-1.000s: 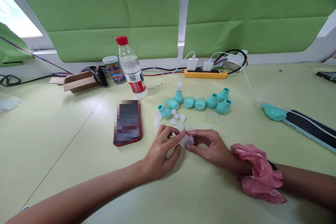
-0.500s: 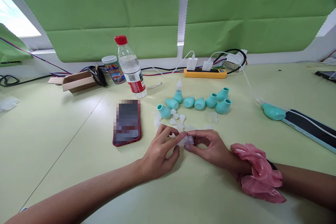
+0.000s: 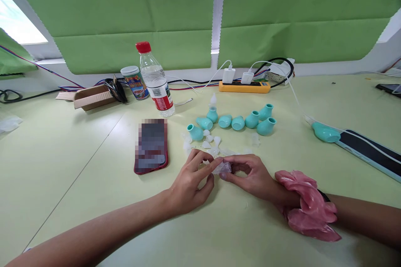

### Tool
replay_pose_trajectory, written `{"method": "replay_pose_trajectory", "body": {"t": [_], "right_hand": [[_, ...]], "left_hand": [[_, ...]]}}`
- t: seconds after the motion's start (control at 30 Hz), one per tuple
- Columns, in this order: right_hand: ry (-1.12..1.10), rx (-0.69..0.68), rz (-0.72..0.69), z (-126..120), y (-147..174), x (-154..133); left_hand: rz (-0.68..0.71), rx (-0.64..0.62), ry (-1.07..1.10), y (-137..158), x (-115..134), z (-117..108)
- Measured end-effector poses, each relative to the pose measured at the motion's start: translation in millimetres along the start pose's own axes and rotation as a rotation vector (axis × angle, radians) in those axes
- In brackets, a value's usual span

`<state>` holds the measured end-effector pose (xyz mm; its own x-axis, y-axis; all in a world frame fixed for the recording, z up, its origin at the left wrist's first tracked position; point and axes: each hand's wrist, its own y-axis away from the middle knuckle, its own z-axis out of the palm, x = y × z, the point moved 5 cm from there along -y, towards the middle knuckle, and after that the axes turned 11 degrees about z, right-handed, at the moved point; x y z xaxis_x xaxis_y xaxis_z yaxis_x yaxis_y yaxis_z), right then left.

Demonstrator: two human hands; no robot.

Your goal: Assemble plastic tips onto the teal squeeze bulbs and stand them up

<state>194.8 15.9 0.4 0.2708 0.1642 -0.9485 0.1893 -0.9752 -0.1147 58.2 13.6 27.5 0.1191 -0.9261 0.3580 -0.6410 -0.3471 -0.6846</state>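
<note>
A clear, short tube-like plastic piece (image 3: 226,167) lies low over the table between my hands. My right hand (image 3: 250,175) pinches its near end between thumb and fingertips. My left hand (image 3: 192,181) is bent over its other end, index fingertip on top and the other fingers curled; the thumb sits a little apart, and part of the contact is hidden. Just beyond lie small translucent plastic pieces (image 3: 216,141), some cone-shaped. Several teal squeeze bulbs (image 3: 266,126) stand or lie behind them. One upright teal bulb (image 3: 212,115) bears a clear pointed tip (image 3: 213,100).
A phone (image 3: 152,146) in a red case lies left of my hands. Behind it stand a red-capped water bottle (image 3: 158,87), a can (image 3: 135,83) and an open cardboard box (image 3: 94,98). A yellow power strip (image 3: 244,87) holds two chargers. Another teal bulb (image 3: 326,132) touches a dark device (image 3: 372,152).
</note>
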Motion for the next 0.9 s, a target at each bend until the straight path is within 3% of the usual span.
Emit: {"method": "replay_pose_trajectory", "body": {"t": [0.67, 0.9], "right_hand": [[-0.170, -0.083, 0.190, 1.4, 0.3, -1.4], [-0.157, -0.090, 0.145, 1.4, -2.2, -3.9]], "left_hand": [[-0.023, -0.015, 0.011, -0.7, -1.2, 3.0], [-0.215, 0.009, -0.005, 1.2, -6.2, -0.5]]}}
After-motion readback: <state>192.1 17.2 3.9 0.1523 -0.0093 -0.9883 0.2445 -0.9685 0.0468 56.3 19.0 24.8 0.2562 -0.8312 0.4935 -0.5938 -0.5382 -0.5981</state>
